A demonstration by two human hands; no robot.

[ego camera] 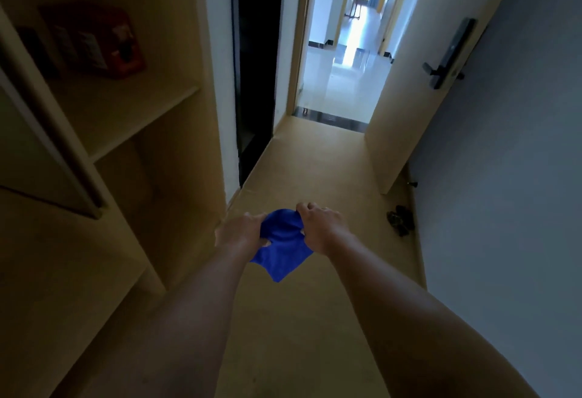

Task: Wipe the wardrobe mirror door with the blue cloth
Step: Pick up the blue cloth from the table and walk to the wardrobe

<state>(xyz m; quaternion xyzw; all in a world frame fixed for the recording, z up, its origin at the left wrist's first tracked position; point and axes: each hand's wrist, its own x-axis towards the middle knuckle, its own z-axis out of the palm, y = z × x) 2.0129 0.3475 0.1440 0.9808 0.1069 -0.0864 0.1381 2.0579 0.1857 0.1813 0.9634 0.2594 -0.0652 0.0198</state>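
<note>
The blue cloth (282,245) hangs bunched between both hands in front of me, above the tan floor. My left hand (241,229) grips its left side and my right hand (319,227) grips its upper right edge. A corner of the cloth droops below the hands. At the far left stands the wardrobe, with a sliding door panel (41,158) seen edge-on; its surface is dim and I cannot tell whether it is the mirror.
Open wardrobe shelves (126,108) on the left hold a red box (104,41). A dark doorway (256,60) lies ahead left. An open door (419,82) with a black lock handle leads to a bright hallway. Dark shoes (400,219) lie by the grey right wall.
</note>
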